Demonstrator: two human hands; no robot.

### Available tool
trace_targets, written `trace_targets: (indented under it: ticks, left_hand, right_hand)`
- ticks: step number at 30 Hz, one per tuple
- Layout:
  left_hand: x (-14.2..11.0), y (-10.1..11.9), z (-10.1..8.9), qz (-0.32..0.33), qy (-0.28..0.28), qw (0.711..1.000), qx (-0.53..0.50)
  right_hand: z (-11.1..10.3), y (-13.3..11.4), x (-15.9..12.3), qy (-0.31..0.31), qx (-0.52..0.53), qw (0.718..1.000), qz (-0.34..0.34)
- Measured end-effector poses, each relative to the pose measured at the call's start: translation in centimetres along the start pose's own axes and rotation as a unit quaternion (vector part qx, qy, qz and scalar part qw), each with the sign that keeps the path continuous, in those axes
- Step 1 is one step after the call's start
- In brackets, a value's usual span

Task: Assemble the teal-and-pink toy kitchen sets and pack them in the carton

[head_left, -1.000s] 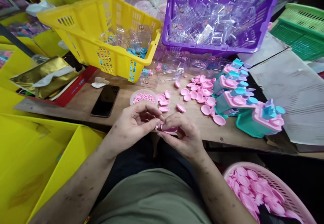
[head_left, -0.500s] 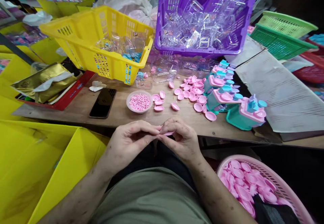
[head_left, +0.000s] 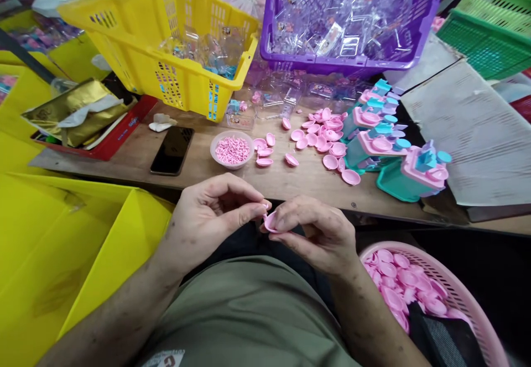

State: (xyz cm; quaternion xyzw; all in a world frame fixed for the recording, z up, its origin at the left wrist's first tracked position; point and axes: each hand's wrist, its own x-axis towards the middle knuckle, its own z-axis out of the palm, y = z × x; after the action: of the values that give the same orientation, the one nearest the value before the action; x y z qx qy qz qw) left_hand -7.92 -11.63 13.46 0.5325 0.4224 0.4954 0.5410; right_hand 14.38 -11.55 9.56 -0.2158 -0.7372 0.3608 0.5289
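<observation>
A grey-green shirt (head_left: 249,312) was worn, its cloth gathered in soft creases across the front. At the bottom edge of the view, a pale print (head_left: 177,357) was borne on it, marked with a brownish letter and smaller lettering too blurred to be read. Dark trousers (head_left: 230,250) were partly shown beyond it. The left hand (head_left: 211,223), right hand (head_left: 317,229) and forearms (head_left: 120,309) were bare, the latter dotted with small spots.

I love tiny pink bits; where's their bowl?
In the head view, the bowl is on the table, left of centre, right of the phone, beyond the left hand.
</observation>
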Motion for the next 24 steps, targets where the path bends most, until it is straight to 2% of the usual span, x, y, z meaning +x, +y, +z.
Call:
trace_targets:
  ticks: [6,16,20,24]
  left_hand:
    - [0.0,0.1,-0.5,0.026,-0.028,0.998,0.049]
    - [0.0,-0.2,-0.8,-0.015,-0.036,0.998,0.039]
    - [0.0,-0.4,-1.2,0.027,-0.047,0.991,0.12]
    - [0.5,-0.5,-1.3,0.073,-0.097,0.978,0.169]
  right_hand:
    - [0.1,-0.1,-0.1,-0.012,0.007,1.0,-0.01]
    - [-0.1,0.4,-0.1,-0.016,0.024,1.0,-0.008]
    - [-0.1,0.8,-0.3,-0.013,0.016,1.0,0.0]
    - [-0.1,1.1,-1.2,0.027,0.011,1.0,0.005]
